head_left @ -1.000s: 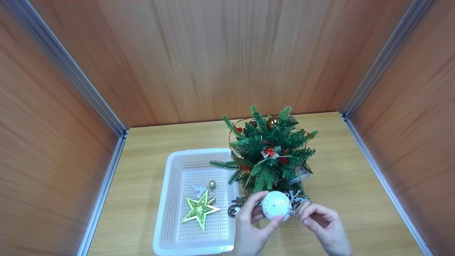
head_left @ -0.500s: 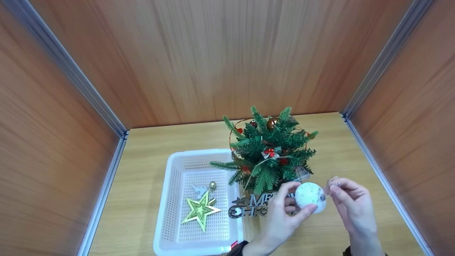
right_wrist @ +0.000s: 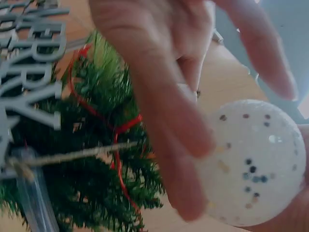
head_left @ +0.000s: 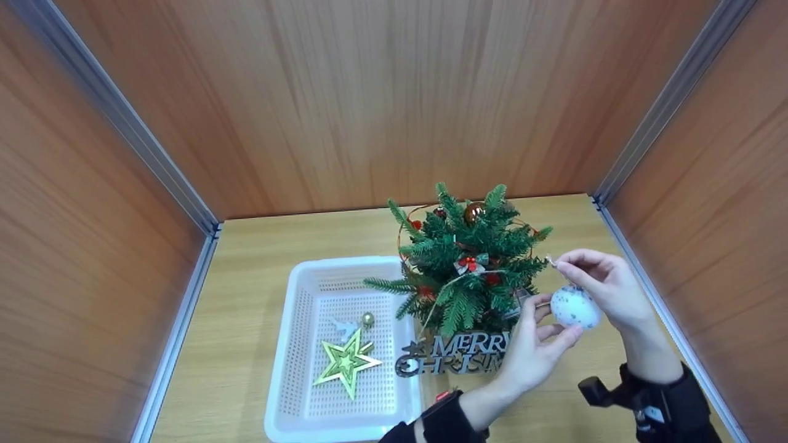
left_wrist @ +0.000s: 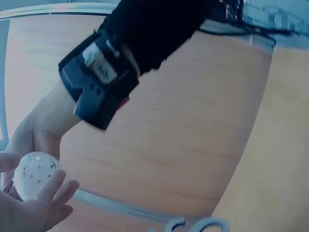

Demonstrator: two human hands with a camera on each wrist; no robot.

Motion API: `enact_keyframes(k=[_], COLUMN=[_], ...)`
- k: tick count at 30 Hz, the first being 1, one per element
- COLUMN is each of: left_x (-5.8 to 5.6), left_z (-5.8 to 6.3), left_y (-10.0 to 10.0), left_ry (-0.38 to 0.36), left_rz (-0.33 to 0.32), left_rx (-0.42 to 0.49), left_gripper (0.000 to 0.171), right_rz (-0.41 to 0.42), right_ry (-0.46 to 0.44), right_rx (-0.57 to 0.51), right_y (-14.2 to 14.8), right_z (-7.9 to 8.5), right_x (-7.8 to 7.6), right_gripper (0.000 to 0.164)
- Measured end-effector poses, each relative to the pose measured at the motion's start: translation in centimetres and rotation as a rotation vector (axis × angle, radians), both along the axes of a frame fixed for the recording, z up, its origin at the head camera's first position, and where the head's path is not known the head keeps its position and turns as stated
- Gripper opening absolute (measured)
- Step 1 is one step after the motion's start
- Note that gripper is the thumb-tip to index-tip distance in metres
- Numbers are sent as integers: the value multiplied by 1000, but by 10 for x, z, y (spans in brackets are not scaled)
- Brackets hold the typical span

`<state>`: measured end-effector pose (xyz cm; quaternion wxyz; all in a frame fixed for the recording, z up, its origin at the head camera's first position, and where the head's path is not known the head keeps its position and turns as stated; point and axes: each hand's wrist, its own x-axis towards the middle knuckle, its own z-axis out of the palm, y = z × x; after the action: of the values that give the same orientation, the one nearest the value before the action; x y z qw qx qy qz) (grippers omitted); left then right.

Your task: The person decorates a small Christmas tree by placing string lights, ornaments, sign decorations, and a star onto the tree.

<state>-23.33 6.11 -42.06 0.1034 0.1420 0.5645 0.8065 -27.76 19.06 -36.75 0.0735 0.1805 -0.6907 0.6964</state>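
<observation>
A white Christmas ball (head_left: 575, 306) with dark speckles is held right of the small Christmas tree (head_left: 462, 295). My left hand (head_left: 533, 352) grips it between thumb and fingers. My right hand (head_left: 609, 289) is just above the ball, thumb and forefinger pinching its thin hanging loop (head_left: 551, 261), whose end pokes out toward the branches. In the left wrist view the ball (left_wrist: 35, 175) sits among the fingers. The right wrist view has the speckled ball (right_wrist: 256, 164) close up, with the tree (right_wrist: 96, 159) behind.
A white perforated basket (head_left: 280, 369) stands left of the tree, holding a gold star (head_left: 346, 363), a small gold ball (head_left: 367, 319) and a pale figure (head_left: 345, 329). A "Merry Christmas" sign (head_left: 468, 352) hangs at the tree's front. Wooden panels (head_left: 381, 111) enclose the table.
Both hands have moved right and away from me with the white ball, from the tree's front to its right side. The right hand has risen above the ball, and the sign is now uncovered.
</observation>
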Motion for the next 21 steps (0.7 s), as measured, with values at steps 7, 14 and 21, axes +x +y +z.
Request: enact_keyframes(k=[7, 14, 21], left_x=[-13, -25, -30], left_z=[4, 7, 5], left_y=[27, 37, 42], left_ry=[-383, -517, -572], left_rz=[57, 128, 161], left_rx=[350, 502, 510], left_gripper=[33, 29, 30], right_rz=[-21, -24, -13], right_ry=[-44, -32, -64], right_rx=[234, 406, 479], right_y=[8, 14, 12], right_z=[4, 3, -1], right_x=[-28, -56, -67], right_gripper=[11, 17, 22])
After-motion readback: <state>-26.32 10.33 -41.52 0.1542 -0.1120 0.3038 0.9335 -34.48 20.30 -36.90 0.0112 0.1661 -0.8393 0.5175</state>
